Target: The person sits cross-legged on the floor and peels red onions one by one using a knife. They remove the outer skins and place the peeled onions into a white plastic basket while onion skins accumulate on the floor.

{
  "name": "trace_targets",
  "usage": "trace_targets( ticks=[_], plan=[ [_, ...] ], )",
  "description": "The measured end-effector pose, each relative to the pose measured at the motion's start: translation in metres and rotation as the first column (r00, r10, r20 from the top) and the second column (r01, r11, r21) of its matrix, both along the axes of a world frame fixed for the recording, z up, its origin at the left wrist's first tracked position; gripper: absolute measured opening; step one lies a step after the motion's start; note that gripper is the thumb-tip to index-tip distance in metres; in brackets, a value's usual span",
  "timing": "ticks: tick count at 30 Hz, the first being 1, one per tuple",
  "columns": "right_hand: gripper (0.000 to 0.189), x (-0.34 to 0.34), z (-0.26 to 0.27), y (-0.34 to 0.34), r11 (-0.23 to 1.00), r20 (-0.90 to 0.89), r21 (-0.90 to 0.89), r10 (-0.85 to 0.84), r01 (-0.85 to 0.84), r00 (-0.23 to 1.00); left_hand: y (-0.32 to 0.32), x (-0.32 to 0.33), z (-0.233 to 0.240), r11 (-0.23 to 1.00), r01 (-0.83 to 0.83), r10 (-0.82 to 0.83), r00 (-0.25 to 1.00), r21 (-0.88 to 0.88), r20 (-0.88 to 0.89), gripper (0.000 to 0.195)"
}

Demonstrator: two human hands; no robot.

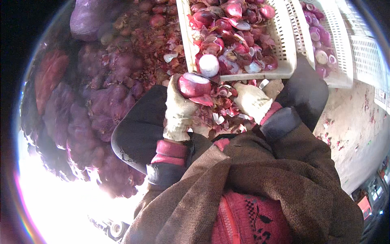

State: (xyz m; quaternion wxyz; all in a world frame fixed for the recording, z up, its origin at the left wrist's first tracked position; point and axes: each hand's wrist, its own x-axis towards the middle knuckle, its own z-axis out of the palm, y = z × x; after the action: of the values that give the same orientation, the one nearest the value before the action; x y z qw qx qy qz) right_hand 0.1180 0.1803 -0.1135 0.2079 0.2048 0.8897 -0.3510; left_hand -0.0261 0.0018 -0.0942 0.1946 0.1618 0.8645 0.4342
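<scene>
My left hand [180,111], in a pale work glove, holds a red onion [193,87] whose top is sliced flat and shows white flesh. A loose flap of red skin hangs from the onion's lower side. My right hand [252,100], also gloved, is closed on a knife [217,81]. Its thin dark blade reaches left towards the cut top of the onion; whether it touches is unclear, and the handle is hidden in the glove. Just beyond the held onion, a peeled white onion [209,65] rests at the near left corner of a white plastic crate [257,75].
Red onions and loose skins [234,39] fill the crate. A second perforated crate [338,58] to the right holds peeled purple onions [320,45]. Purple mesh sacks [106,100] of onions are piled at left. Skin scraps [218,117] litter the floor between my knees.
</scene>
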Motion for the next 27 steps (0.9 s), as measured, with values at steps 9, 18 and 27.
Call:
trace_targets(
  ticks=[9, 18, 27],
  plan=[
    [0.034, -0.027, 0.047, -0.003, 0.822, 0.001, -0.447, -0.394, 0.353, 0.919, -0.014, -0.015, -0.016, 0.756, -0.372, -0.182, 0.671, 0.539, 0.719, 0.09],
    [0.027, -0.045, 0.105, 0.004, 0.871, -0.49, -0.239, -0.49, 0.429, 0.721, 0.002, -0.003, 0.034, 0.706, -0.368, -0.212, 0.706, 0.605, 0.676, 0.08],
    [0.03, -0.03, 0.136, -0.02, 0.912, -0.478, -0.254, -0.408, 0.322, 0.778, 0.005, 0.014, 0.062, 0.589, -0.254, -0.409, 0.725, 0.767, 0.554, 0.059]
  ],
)
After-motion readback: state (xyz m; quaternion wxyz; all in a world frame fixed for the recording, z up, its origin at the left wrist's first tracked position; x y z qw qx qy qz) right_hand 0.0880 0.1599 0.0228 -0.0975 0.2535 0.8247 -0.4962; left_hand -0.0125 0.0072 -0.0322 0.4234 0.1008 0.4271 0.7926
